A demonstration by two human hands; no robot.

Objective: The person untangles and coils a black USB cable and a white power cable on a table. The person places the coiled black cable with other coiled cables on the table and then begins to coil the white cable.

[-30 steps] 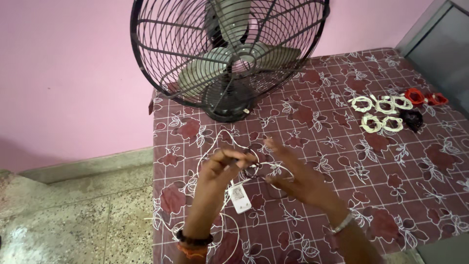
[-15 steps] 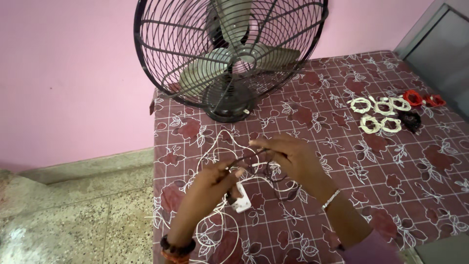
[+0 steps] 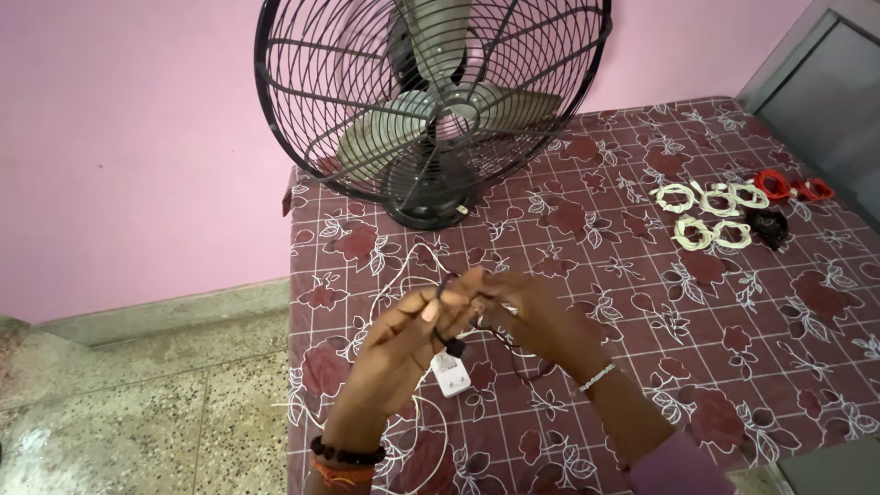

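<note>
Pink wall behind, speckled floor at left. Table with maroon floral cloth (image 3: 779, 312) in front of us. Black table fan (image 3: 431, 101) at far edge. Our left hand (image 3: 399, 344) and right hand (image 3: 532, 316) meet over near part of table, fingers curled, pinching thin dark cable (image 3: 451, 345) between them; its small plug hangs under left fingers. White adapter (image 3: 451, 374) with loose white wire (image 3: 403, 275) lies on cloth just below hands. Coiled white, red, black cable bundles (image 3: 724, 215) far right, well apart.
</note>
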